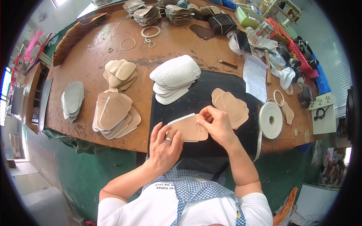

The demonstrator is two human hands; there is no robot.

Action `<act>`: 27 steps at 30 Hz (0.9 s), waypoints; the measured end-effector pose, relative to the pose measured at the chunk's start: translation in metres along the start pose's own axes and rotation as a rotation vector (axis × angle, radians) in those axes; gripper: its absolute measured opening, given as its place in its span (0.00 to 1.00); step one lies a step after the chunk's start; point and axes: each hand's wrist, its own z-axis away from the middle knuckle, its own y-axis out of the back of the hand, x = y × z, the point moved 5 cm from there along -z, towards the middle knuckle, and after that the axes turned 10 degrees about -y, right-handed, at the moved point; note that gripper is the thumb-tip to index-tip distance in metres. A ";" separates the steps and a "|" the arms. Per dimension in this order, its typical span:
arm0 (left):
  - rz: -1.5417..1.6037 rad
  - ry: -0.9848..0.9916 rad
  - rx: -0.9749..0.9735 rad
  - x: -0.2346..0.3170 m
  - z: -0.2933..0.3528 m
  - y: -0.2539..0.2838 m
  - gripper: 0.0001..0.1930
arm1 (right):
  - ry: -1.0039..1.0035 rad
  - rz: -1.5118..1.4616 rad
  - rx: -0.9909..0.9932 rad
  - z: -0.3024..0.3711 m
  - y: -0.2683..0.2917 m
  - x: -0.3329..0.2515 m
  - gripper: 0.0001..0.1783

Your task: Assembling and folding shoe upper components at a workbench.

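A beige shoe-lining piece [188,127] with a white stitched or perforated strip along its edge lies on the black mat [211,80] in front of me. My right hand [218,126] pinches its right end between thumb and fingers. Over its left end rests my left hand [166,145], fingers spread, a ring on one of them. Just beyond my right hand several beige pieces [230,107] are fanned out on the mat. A stack of white pieces with punched edges [176,75] sits at the mat's far left.
Left of the mat lie stacked beige pieces [113,113], another beige pile [120,73] and grey pieces [72,101]. A white tape roll [270,119] stands right, near a written sheet [255,79] and a hammer [268,67]. More stacks [147,16] line the far edge.
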 end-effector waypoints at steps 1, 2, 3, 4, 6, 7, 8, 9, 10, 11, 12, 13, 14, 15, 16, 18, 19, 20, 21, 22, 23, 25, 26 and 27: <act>0.122 -0.033 -0.046 0.004 -0.013 -0.005 0.38 | 0.030 0.096 0.031 0.001 0.001 -0.003 0.09; 0.230 -0.058 -0.230 0.009 -0.024 -0.015 0.48 | 0.059 0.194 0.063 0.002 0.003 -0.006 0.09; 0.233 -0.058 -0.293 0.011 -0.023 -0.022 0.51 | 0.046 0.231 0.088 0.003 0.005 -0.003 0.10; 0.235 -0.059 -0.356 0.011 -0.022 -0.027 0.53 | 0.037 0.238 0.107 0.005 0.005 0.000 0.10; 0.267 -0.084 -0.358 0.007 -0.022 -0.021 0.50 | 0.120 0.187 0.107 0.008 0.001 -0.001 0.09; 0.307 -0.051 -0.262 0.001 -0.024 -0.018 0.47 | 0.186 0.129 0.109 0.012 0.000 -0.004 0.08; 0.346 -0.016 -0.168 -0.005 -0.025 -0.015 0.44 | 0.262 0.102 0.131 0.018 0.000 -0.010 0.07; 0.306 0.006 -0.006 -0.010 -0.030 -0.005 0.39 | 0.292 0.041 0.120 0.023 -0.002 -0.014 0.07; 0.315 0.048 0.093 -0.016 -0.036 0.004 0.37 | 0.318 -0.022 0.112 0.028 -0.005 -0.017 0.07; 0.471 0.244 0.145 -0.027 -0.029 0.000 0.30 | 0.352 -0.060 0.100 0.029 -0.007 -0.019 0.08; 0.659 0.553 0.107 -0.036 -0.023 0.004 0.20 | 0.385 -0.102 0.083 0.032 -0.009 -0.021 0.09; 0.684 0.536 0.164 -0.051 -0.020 0.008 0.11 | 0.367 -0.031 0.115 0.033 -0.005 -0.021 0.10; 0.645 0.584 0.342 -0.066 -0.015 0.018 0.09 | 0.392 0.032 0.222 0.034 0.005 -0.018 0.11; 0.518 0.553 0.446 -0.094 -0.006 0.029 0.09 | 0.322 0.059 0.342 0.033 0.025 -0.011 0.12; 0.551 0.635 0.524 -0.125 0.008 0.044 0.10 | 0.255 0.074 0.452 0.035 0.046 -0.005 0.13; 0.154 0.763 0.430 -0.163 0.034 0.085 0.14 | 0.215 0.421 0.671 0.036 0.082 -0.001 0.15; -0.240 0.781 0.241 -0.169 0.033 0.098 0.16 | 0.133 0.450 0.676 0.036 0.093 0.010 0.16; -0.261 0.793 0.246 -0.170 0.027 0.096 0.16 | 0.053 0.477 0.678 0.037 0.100 0.021 0.18; -0.296 0.605 0.322 -0.163 0.007 0.086 0.18 | 0.020 0.496 0.641 0.036 0.100 0.033 0.19; -0.318 0.407 0.388 -0.151 -0.018 0.077 0.19 | -0.022 0.521 0.612 0.037 0.100 0.042 0.20; -0.120 0.373 0.303 -0.141 -0.041 0.060 0.21 | -0.012 0.574 0.645 0.039 0.100 0.038 0.21; 0.045 0.249 0.194 -0.117 -0.081 0.031 0.23 | -0.004 0.578 0.653 0.039 0.095 0.036 0.21; 0.013 0.162 0.173 -0.110 -0.096 0.018 0.24 | 0.000 0.589 0.667 0.039 0.094 0.033 0.21; 0.008 0.088 0.172 -0.104 -0.111 0.006 0.24 | 0.020 0.618 0.681 0.039 0.091 0.033 0.20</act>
